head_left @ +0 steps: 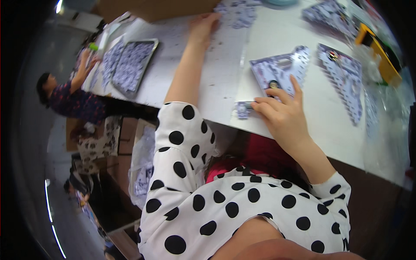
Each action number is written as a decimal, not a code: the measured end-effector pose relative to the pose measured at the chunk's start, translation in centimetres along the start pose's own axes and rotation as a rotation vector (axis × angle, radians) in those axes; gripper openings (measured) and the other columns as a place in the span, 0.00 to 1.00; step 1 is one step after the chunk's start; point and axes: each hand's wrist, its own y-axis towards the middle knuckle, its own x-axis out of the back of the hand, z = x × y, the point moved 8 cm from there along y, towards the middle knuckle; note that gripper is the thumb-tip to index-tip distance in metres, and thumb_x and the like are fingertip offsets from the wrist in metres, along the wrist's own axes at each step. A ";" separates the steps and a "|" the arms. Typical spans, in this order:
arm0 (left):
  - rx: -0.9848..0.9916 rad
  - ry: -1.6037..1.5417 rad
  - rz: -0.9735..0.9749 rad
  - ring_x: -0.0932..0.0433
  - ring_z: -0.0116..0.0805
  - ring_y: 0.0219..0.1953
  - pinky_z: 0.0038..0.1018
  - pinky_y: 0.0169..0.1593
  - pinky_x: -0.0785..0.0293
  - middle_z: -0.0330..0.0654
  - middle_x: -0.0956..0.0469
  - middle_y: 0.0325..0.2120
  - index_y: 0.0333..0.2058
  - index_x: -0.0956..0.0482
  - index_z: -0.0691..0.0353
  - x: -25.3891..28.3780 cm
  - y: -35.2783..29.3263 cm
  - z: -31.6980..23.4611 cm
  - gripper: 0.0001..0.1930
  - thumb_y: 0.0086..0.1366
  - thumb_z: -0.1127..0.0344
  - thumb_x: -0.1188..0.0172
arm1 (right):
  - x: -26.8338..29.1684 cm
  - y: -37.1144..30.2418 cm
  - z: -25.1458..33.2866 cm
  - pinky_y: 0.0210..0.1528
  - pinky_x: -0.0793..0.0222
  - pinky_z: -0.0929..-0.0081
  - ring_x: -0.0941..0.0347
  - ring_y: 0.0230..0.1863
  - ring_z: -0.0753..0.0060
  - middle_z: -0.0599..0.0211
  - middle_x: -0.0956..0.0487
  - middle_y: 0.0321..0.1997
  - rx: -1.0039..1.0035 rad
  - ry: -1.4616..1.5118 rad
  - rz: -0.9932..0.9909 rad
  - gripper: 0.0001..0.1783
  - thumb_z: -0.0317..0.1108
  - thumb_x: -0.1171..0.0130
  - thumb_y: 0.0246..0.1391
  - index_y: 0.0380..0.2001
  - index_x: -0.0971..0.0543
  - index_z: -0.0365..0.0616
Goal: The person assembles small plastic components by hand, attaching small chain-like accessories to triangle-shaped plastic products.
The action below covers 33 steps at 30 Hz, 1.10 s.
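Observation:
My left hand (204, 25) reaches out to the far side of the white table, beside a spread of small printed pale-violet cards (241, 16). Its fingertips are blurred, so I cannot see whether they grip anything. Close to the near edge, my right hand (284, 113) pinches a small printed card (242, 112) with a grey strip along its top; one finger is raised. Just beyond that hand, a fanned, overlapping stack of similar cards (265, 69) lies flat, a round dark-and-gold piece (273, 84) on it.
A second fanned stack (346, 80) lies to the right, near a yellow box (379, 56) and clear plastic bags (381, 130). At left stands a metal tray (149, 52) heaped with small cards. Brown cardboard (156, 8) overhangs the far edge. A co-worker (76, 97) works at the table's left end.

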 end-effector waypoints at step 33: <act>-0.256 0.205 0.527 0.28 0.55 0.63 0.48 0.66 0.33 0.68 0.27 0.57 0.44 0.24 0.69 -3.5 -25.6 -3.8 0.18 0.56 0.85 0.32 | 2.8 0.0 -1.1 0.65 0.39 0.44 0.25 0.37 0.67 0.69 0.23 0.18 0.039 -0.163 -0.111 0.07 0.35 0.39 0.43 0.18 0.19 0.46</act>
